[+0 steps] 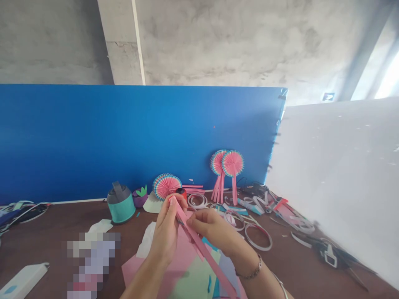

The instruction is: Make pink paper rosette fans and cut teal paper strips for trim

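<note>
A long pink folded paper strip (212, 261) slants between my hands, its lower end reaching toward the front edge of the table. My left hand (166, 226) grips the upper end, thumb laid along it. Partway down, my right hand (215, 230) pinches the same strip between thumb and fingers. A shorter pink piece hangs just under it; how the two are joined is hidden. Beneath my hands lie pink, pale green (195, 278) and lilac paper sheets. Behind my left hand, round pleated pink paper fans (166, 186) with blue edges lean together.
More pleated fans with pink handles (233, 163) lean on the blue partition (140, 133). A teal container (121, 205) and a purple pot (140, 198) stand at left. Tape rolls (258, 236), paper scraps and cables (333, 253) lie at right; a white box (25, 280) is front left.
</note>
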A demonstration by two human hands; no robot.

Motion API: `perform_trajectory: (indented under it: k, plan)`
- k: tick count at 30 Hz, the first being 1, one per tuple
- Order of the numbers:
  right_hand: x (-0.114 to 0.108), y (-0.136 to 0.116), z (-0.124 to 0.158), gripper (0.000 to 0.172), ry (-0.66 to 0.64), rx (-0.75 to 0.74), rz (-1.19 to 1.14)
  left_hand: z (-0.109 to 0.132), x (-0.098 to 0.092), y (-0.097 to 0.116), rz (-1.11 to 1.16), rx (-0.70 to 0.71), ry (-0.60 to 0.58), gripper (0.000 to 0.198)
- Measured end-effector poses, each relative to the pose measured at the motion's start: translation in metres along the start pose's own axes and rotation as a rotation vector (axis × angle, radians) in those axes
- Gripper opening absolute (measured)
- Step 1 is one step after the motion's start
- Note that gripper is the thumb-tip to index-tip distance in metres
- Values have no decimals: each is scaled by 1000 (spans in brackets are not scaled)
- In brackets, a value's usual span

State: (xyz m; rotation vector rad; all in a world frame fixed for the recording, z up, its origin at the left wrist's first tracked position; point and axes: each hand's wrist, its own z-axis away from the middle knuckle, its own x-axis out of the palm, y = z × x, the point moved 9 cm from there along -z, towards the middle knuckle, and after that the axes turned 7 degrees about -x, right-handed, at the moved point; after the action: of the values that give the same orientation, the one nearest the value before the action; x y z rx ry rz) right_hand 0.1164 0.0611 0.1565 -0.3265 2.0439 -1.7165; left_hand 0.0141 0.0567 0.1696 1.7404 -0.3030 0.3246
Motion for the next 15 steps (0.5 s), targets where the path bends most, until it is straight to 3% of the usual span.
perform_trajectory:
  k: [5,15]
  plan:
    - [6,6,0,32,-76,28,-43,0,-4,0,-31,13,32,34]
    - [8,9,-1,39,-132,21,-95,1,3,-4,62,-50,-23,31]
